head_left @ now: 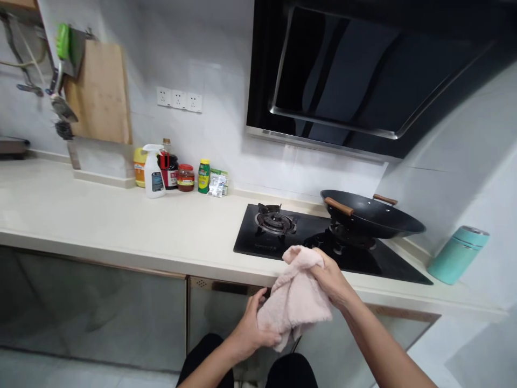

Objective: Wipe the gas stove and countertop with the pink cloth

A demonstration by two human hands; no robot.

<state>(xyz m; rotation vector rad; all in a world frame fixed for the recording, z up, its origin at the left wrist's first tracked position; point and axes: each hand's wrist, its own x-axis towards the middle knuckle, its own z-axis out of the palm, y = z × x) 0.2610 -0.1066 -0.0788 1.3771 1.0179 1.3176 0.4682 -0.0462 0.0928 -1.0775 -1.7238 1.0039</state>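
Note:
A pale pink cloth (301,299) hangs between my two hands, in front of the counter edge and below the gas stove. My right hand (331,277) grips its upper right part, and the fingers are partly hidden behind the folds. At its lower left side, my left hand (255,326) is closed around the edge, with the thumb and fingers on the fabric. The cloth is bunched at the top and hangs loose below. Just behind it lies the black glass gas stove (258,242) with an uncovered left burner (276,222).
A black wok (375,215) with wooden handles sits on the right burner, near a mint-green flask (458,256). Along the wall stand a white spray bottle (154,172), a red-lidded jar (186,179) and a green bottle (204,177). A range hood (343,75) overhangs the stove.

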